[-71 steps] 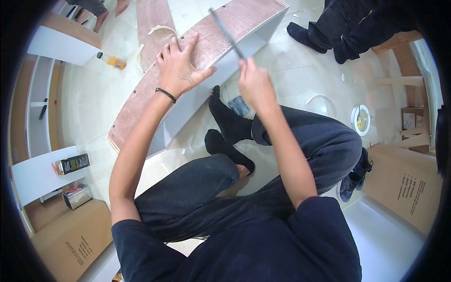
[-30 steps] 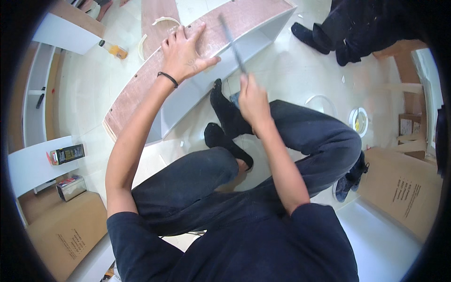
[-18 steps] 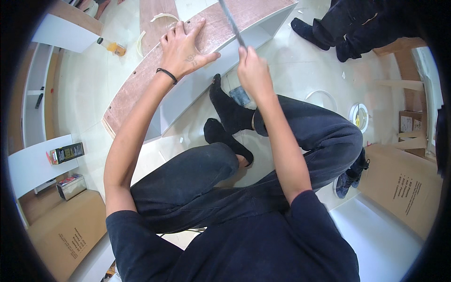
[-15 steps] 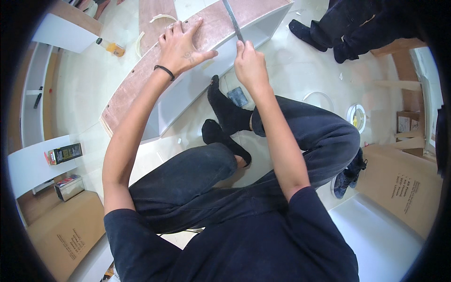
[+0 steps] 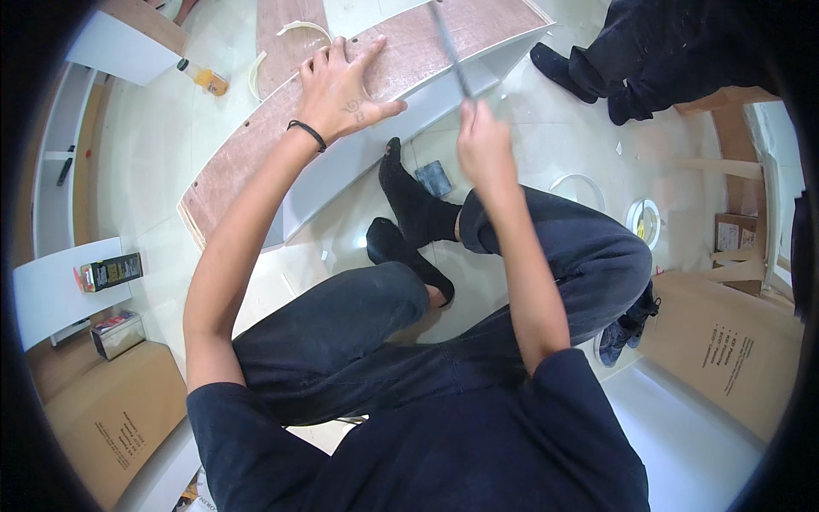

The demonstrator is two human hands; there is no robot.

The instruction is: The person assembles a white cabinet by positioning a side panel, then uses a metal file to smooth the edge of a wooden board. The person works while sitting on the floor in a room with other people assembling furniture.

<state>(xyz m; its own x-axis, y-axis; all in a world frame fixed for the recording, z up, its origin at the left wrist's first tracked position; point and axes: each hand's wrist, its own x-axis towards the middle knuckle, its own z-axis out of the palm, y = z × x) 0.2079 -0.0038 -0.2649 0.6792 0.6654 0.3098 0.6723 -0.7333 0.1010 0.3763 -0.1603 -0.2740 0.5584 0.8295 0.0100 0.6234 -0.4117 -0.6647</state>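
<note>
Head view is showing the person's right hand (image 5: pixel 486 149) right of centre in the upper half of the frame, its grip curling tightly around the lower end of a slim grey file (image 5: pixel 450 49). The file is pointing up and slightly left, its blurred length crossing the near edge of a plywood panel (image 5: pixel 247 158); whether it is touching that edge, I cannot tell. The left hand (image 5: pixel 341 94) is resting on the panel, upper left of centre, its fingers spreading over the wood, its thumb jutting right and its grip holding nothing. The panel is forming the upward face of a white cabinet box (image 5: pixel 328 183), which is lying diagonally across the upper middle of the frame.

Beyond it, curved cream strips (image 5: pixel 256 77) are lying on and beside a brown board (image 5: pixel 286 58), and a bottle of orange liquid (image 5: pixel 209 81) is sitting at upper left. Below the box, a dark square pad (image 5: pixel 433 178) is lying just right of a black-socked foot (image 5: pixel 414 196). Another person's dark-socked feet (image 5: pixel 563 72) are showing at upper right.
</note>
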